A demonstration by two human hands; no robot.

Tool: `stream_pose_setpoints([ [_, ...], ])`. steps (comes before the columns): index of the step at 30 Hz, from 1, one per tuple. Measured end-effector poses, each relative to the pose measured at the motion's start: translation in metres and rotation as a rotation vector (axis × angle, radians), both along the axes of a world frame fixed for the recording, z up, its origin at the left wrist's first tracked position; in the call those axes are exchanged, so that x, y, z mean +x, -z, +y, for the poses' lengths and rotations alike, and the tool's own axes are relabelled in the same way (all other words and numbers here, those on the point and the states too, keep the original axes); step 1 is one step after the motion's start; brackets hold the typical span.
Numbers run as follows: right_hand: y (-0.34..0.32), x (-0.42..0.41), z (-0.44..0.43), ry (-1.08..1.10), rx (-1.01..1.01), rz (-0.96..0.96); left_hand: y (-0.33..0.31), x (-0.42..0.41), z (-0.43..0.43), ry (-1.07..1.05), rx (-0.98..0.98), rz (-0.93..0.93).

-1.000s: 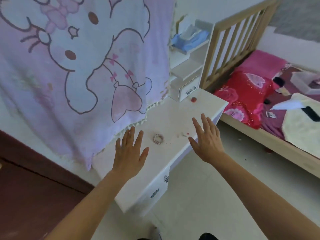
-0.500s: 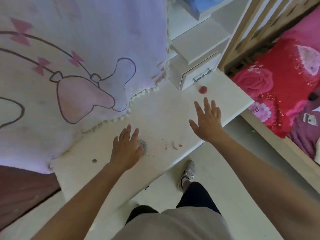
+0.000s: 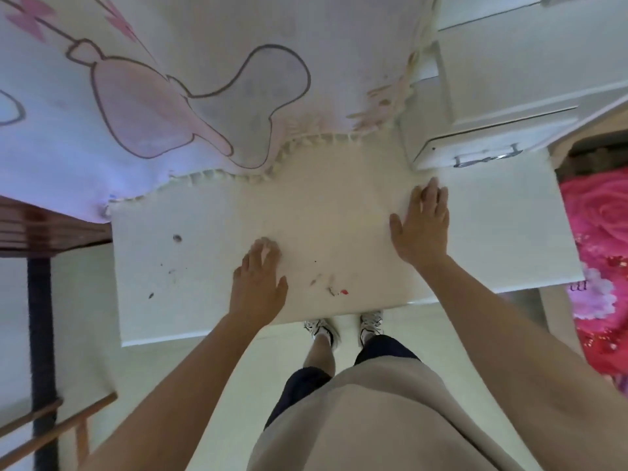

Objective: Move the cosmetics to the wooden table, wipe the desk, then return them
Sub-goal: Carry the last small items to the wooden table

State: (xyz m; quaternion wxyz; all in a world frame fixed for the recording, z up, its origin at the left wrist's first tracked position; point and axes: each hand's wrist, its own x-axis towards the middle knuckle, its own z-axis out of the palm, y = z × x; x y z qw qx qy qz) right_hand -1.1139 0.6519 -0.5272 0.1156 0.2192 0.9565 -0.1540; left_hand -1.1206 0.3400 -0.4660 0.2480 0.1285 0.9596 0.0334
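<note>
Both hands down on the white tabletop [image 3: 492, 239]; left hand [image 3: 260, 283] now over the small pale ring [image 3: 269, 245], a moment ago lying clear at its one o'clock; fingers bent onto it at twelve o'clock, pinched or merely covered impossible to tell. Right hand [image 3: 421, 229] flat, fingers straight, holding nothing; pushed on toward twelve o'clock, tips near the drawer box [image 3: 475, 154], at the former spot of the small red item, now out of sight. Probably gathering the last bits before wiping; red smears [image 3: 336, 291] at the left hand's three o'clock.
</note>
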Motion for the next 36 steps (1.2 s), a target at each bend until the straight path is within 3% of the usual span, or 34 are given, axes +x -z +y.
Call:
stream_pose_setpoints([
  [4,-0.001,0.009,-0.061,-0.361,-0.104,0.091,0.007,0.003,-0.005,-0.012,-0.006,0.046],
  [8,0.001,0.028,-0.089,-0.577,-0.141,0.111,0.02,-0.005,-0.01,0.064,-0.044,0.064],
  [11,-0.002,0.031,-0.09,-0.658,-0.112,0.127,0.025,-0.008,-0.013,0.089,-0.029,0.13],
  [17,-0.036,0.02,-0.083,-0.609,-0.053,0.143,-0.005,-0.011,-0.015,-0.018,0.134,0.321],
  [22,-0.077,-0.027,-0.12,-0.763,-0.042,0.322,-0.057,-0.007,-0.045,-0.212,0.184,0.58],
  [27,-0.135,-0.06,-0.214,-0.958,-0.168,0.535,-0.106,0.029,-0.119,-0.481,0.128,0.862],
  [32,-0.185,-0.039,-0.325,-1.157,-0.28,0.728,-0.154,0.102,-0.218,-0.732,0.067,1.047],
  [36,-0.215,0.001,-0.438,-1.3,-0.391,0.767,-0.19,0.18,-0.312,-0.858,-0.023,1.123],
])
